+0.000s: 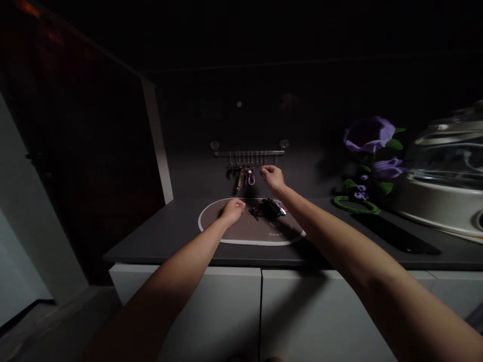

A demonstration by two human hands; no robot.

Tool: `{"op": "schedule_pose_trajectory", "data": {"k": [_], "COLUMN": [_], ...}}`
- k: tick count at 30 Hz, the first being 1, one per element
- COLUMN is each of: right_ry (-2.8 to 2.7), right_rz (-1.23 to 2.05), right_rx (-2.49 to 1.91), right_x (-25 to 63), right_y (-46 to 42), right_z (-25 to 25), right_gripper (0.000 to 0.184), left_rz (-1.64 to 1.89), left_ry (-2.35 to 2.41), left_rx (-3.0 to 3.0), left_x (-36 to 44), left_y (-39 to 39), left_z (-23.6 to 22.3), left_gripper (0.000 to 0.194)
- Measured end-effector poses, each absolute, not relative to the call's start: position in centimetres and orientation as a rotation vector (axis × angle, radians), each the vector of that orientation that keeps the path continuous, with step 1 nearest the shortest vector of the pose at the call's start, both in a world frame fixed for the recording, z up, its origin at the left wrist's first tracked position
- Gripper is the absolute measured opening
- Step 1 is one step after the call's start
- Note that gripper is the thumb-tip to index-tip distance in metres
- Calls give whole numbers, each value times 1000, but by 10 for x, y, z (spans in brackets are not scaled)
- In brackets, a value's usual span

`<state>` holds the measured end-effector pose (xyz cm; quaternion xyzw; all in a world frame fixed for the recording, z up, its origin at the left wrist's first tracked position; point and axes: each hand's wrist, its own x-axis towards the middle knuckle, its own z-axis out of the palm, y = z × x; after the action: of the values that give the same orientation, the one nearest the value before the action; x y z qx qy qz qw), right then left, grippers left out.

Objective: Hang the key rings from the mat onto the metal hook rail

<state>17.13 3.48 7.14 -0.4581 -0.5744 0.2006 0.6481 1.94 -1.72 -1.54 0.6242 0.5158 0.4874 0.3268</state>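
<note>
Dark keys (230, 171), pink clip (251, 177) and gold-lettered strap (240, 180), hanging from a clear rack (249, 153) above the table (158, 226)'s back edge. With right hand (273, 177) pinched narrow beside the clip, left hand (233, 210) curled over the mat (241, 234); cannot tell if holding anything.

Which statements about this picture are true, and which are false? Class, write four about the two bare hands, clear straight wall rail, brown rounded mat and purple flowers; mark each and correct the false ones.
1. The right hand is higher in the picture than the left hand. True.
2. A pink, loop-shaped clip hangs beneath the clear, straight wall rail. True.
3. The brown, rounded mat has a black border. False: the mat's border is white.
4. Purple flowers with green leaves stand left of the mat. False: the flowers stand right of it.
</note>
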Motion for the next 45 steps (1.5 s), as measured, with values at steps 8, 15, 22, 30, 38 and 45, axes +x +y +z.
{"op": "schedule_pose_trajectory", "data": {"k": [8,15,22,30,38,45], "right_ry": [-1388,-1761,-1875,-1883,-1890,-1904], "right_rz": [383,-83,-223,-225,-195,-186], "right_rx": [-1124,-1200,-1240,-1221,-1225,-1232], "right_x": [189,199,195,195,195,195], "right_y": [-24,-46,-35,-32,-31,-31], "right_z": [22,8,5,4,2,2], "right_gripper": [22,27,27,27,26,25], "left_rz": [1008,1046,960,947,1000,1058], "left_ry": [1548,1657,1722,1537,1423,1256], "left_rx": [1740,1918,2050,2024,1783,1589], "left_x": [30,39,36,29,25,22], "left_y": [-22,-14,-10,-12,-24,-24], "left_z": [4,-4,-11,-9,1,6], "left_gripper": [14,26,35,24,19,9]}}
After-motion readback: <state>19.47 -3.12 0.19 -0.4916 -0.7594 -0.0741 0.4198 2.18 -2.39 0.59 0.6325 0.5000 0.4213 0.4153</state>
